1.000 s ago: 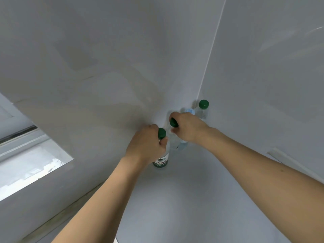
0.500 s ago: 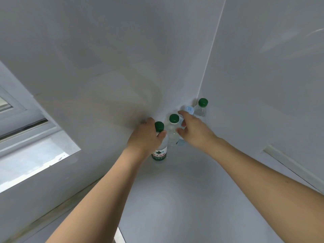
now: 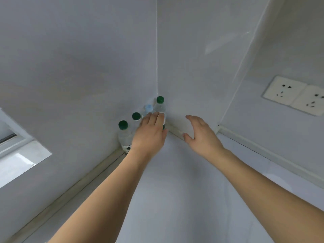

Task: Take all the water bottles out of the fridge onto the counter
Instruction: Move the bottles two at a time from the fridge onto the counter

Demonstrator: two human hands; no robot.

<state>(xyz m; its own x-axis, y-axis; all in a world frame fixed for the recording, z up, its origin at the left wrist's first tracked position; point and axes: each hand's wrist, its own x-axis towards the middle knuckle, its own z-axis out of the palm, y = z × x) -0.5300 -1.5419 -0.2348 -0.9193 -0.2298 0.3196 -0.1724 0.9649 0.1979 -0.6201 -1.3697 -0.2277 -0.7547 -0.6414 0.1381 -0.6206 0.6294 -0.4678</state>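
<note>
Several clear water bottles stand in the far corner of the pale counter [image 3: 175, 190]: three with green caps, at the left [image 3: 123, 132], the middle [image 3: 136, 117] and the back [image 3: 159, 106], plus one with a light blue cap [image 3: 148, 108]. My left hand [image 3: 149, 133] lies flat in front of them, fingers stretched, its fingertips against the back bottle's body; it grips nothing. My right hand [image 3: 201, 133] hovers open to the right of the bottles, apart from them, fingers spread.
Two grey walls meet just behind the bottles. A double wall socket [image 3: 294, 95] sits on the right wall. A window frame [image 3: 15, 148] is at the lower left. A pale ledge [image 3: 263, 151] runs along the counter's right edge.
Both hands have let go of the green-capped bottles, which now stand in the corner. The right hand has moved away to the right; the view has turned rightward.
</note>
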